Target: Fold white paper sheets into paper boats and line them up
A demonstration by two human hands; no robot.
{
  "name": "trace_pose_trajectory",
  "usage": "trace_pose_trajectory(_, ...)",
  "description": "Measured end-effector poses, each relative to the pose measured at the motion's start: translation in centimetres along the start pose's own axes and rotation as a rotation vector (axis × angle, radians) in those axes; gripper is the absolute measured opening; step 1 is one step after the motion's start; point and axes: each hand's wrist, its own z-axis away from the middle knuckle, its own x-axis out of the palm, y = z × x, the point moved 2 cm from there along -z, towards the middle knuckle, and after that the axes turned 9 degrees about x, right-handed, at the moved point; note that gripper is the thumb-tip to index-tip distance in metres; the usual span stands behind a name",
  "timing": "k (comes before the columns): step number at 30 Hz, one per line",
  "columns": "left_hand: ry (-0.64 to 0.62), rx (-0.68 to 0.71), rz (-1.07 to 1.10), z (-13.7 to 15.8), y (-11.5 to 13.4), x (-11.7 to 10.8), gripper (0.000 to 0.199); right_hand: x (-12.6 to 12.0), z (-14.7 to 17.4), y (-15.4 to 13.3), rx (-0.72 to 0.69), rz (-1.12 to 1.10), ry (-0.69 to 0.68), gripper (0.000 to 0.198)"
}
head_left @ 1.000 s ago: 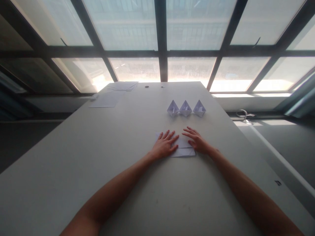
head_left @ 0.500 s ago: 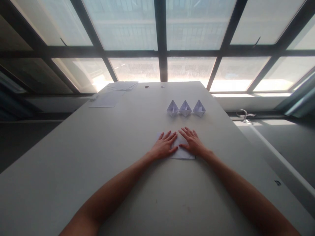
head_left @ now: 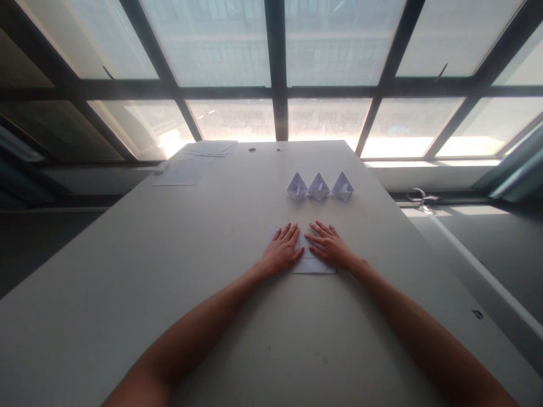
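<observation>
A white folded sheet of paper (head_left: 314, 265) lies flat on the white table (head_left: 203, 237). My left hand (head_left: 282, 249) rests flat over its left part, fingers stretched out. On its right part lies my right hand (head_left: 330, 246), palm down with the fingers spread. A crease line shows between the hands, and both palms hide much of the sheet. Beyond my hands stand three folded paper boats in a row: the left paper boat (head_left: 297, 189), the middle paper boat (head_left: 318, 189) and the right paper boat (head_left: 342, 189).
Several loose paper sheets (head_left: 180, 172) lie at the far left of the table. Two small round spots, one a dark-ringed hole (head_left: 251, 150), are near the far edge. Large framed windows (head_left: 229, 51) rise behind. A silvery ring-shaped object (head_left: 418, 196) sits beyond the right edge.
My hands have slid slightly apart over the paper, and the fingers of my left hand have drawn closer together. More of the sheet's middle shows between them. The boats stay put.
</observation>
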Motion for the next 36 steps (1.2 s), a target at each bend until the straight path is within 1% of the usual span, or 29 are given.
trace_pose_trajectory(5,0.042,-0.067,-0.002,0.04,-0.11,0.08,0.077,0.22,-0.06,0.14,0.003,0.008,0.000,0.046)
trace_pose_trajectory(9,0.038,-0.028,-0.007,0.03,0.02,-0.06,0.064,0.33,-0.09,0.23,0.007,0.011,-0.005,0.047)
trace_pose_trajectory(11,0.029,-0.021,-0.008,0.04,0.09,-0.14,0.061,0.36,-0.09,0.26,0.009,0.009,-0.006,0.047)
trace_pose_trajectory(18,0.007,-0.034,-0.010,-0.01,0.19,-0.17,0.063,0.35,-0.08,0.28,0.009,0.008,-0.007,0.047)
trace_pose_trajectory(24,0.013,-0.047,0.006,-0.08,0.11,-0.12,0.068,0.19,-0.04,0.23,0.006,0.000,-0.005,0.047)
trace_pose_trajectory(30,0.034,-0.041,0.013,0.02,0.13,-0.27,0.065,0.39,-0.06,0.34,0.009,-0.007,-0.002,0.047)
trace_pose_trajectory(36,-0.006,-0.045,0.005,-0.06,0.03,-0.04,0.067,0.64,-0.14,0.50,0.009,-0.002,-0.006,0.046)
